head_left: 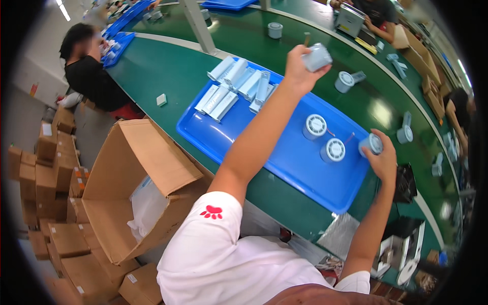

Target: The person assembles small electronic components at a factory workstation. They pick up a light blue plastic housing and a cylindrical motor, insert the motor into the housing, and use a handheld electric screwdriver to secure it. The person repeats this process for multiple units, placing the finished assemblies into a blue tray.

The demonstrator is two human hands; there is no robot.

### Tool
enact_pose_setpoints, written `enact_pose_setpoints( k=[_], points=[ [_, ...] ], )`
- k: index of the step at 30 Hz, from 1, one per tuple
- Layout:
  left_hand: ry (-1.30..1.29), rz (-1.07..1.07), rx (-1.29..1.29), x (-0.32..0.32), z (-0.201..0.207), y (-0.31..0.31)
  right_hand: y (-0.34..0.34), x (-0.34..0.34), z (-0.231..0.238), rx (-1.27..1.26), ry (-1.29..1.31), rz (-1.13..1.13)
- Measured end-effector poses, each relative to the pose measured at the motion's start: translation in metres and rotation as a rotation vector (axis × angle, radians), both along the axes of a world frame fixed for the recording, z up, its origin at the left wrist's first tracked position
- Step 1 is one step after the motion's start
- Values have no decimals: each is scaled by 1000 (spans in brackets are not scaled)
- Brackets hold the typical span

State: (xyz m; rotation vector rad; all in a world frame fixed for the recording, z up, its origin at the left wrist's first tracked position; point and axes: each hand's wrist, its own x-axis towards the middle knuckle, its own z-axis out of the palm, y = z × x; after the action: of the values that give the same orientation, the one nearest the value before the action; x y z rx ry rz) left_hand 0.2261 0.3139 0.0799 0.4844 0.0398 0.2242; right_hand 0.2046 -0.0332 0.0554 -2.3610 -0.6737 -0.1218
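Observation:
A blue tray [284,175] lies in front of me on the green worktop. Above its far edge, my left hand [299,71] is closed on a pale blue round housing [317,57]. My right hand [384,158] grips a second round housing [371,145] at the tray's right edge, thumb and fingers around its side. Between the hands, two vented round housings [315,126] stand in the tray, with short thin wires beside them. Several long pale blue handle pieces [222,105] are bunched at the tray's left end, partly hidden behind my left forearm.
A green conveyor belt [300,40] runs beyond the tray, carrying round housings with handles [344,81]. An open cardboard box [109,188] stands at my left, near stacked cartons [76,239]. A co-worker [94,71] sits at far left; others work across the belt.

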Motion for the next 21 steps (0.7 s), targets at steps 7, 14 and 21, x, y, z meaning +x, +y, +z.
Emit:
enact_pose_setpoints(
  k=[7, 14, 21],
  points=[
    [161, 224, 55, -171, -14, -1, 26, -50, 5, -144, -66, 49],
    [243, 247, 244, -308, -84, -7, 203, -62, 19, 89, -276, 144],
    [278, 176, 516, -350, -89, -30, 344, -70, -27, -105, -125, 147]
  ],
)
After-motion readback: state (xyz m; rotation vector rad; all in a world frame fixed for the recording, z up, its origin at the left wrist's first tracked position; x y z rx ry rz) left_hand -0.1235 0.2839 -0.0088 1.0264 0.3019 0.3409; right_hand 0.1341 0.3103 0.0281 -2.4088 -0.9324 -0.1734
